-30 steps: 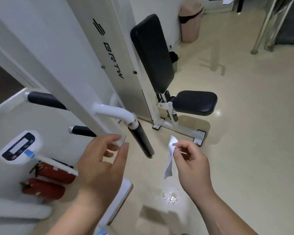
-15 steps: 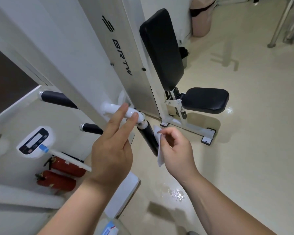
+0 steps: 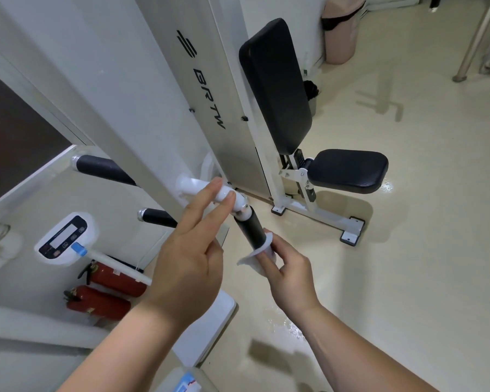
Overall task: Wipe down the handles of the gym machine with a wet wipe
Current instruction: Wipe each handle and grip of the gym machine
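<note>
- Landmark for all positions: near handle [image 3: 251, 232], the black grip hanging from the bent white tube [image 3: 193, 185] of the gym machine.
- Long axis of the near handle: slants from its chrome collar at the top down towards me, with the free end lowest.
- Wet wipe [image 3: 255, 254]: folded round the free end of the near handle and touching the grip, with a loose flap sticking out to the left.
- Right hand [image 3: 290, 274]: at the free end, just below it. Fingers and thumb curl to pinch the wet wipe onto the grip.
- Left hand [image 3: 187, 264]: left of the near handle, holding nothing. Its straight fingers reach up and the tips rest on the white tube just above the collar.
- Judgement: the right hand is the working one. The stroke should run up the axis towards the collar, since all the bare grip lies above the wet wipe.
- Two other black grips, upper [image 3: 102, 168] and lower [image 3: 159, 217], lie well left of the near handle, with no wipe on them.
- Containers: a pink bin [image 3: 340, 32] with a dark liner stands far beyond the near handle. I cannot see its contents.
</note>
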### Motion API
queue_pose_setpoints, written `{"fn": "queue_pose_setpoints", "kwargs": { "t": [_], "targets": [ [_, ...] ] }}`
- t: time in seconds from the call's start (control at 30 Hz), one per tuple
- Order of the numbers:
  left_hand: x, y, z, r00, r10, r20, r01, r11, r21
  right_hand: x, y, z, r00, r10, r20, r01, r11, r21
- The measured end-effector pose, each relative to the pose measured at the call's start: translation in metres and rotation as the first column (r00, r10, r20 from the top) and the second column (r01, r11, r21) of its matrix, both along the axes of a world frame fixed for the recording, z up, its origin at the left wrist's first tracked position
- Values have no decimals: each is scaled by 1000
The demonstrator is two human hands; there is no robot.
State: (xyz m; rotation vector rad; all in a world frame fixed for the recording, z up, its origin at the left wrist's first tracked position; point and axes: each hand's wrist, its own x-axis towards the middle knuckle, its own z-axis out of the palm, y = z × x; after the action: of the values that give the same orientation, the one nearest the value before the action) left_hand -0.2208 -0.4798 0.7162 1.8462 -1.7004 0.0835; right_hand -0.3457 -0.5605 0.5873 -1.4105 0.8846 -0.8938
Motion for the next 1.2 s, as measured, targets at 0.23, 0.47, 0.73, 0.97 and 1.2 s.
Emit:
{"fn": "queue_pose_setpoints", "kwargs": {
  "t": [0.23, 0.47, 0.73, 0.97, 1.2],
  "targets": [
    [-2, 0, 2, 1000, -18, -9, 17, 1000, -8, 10, -10, 48, 997, -15, 74, 32, 972, -231],
    [-5, 0, 1, 998, 30, -47, -30, 1000, 9, -3, -3, -20, 992, 63, -112, -73, 993, -94],
    [-10, 1, 2, 997, 36, -67, -34, 999, 25, 7, -14, 48, 999, 22, 43, -8, 951, -308],
    [-11, 4, 3, 995, 53, -80, -50, 998, 42, -9, -10, -19, 975, 157, -157, -181, 971, -155],
    [-15, 1, 0, 996, 50, -74, -48, 999, 21, -2, -28, 50, 992, 129, -9, -123, 917, -379]
  ]
}}
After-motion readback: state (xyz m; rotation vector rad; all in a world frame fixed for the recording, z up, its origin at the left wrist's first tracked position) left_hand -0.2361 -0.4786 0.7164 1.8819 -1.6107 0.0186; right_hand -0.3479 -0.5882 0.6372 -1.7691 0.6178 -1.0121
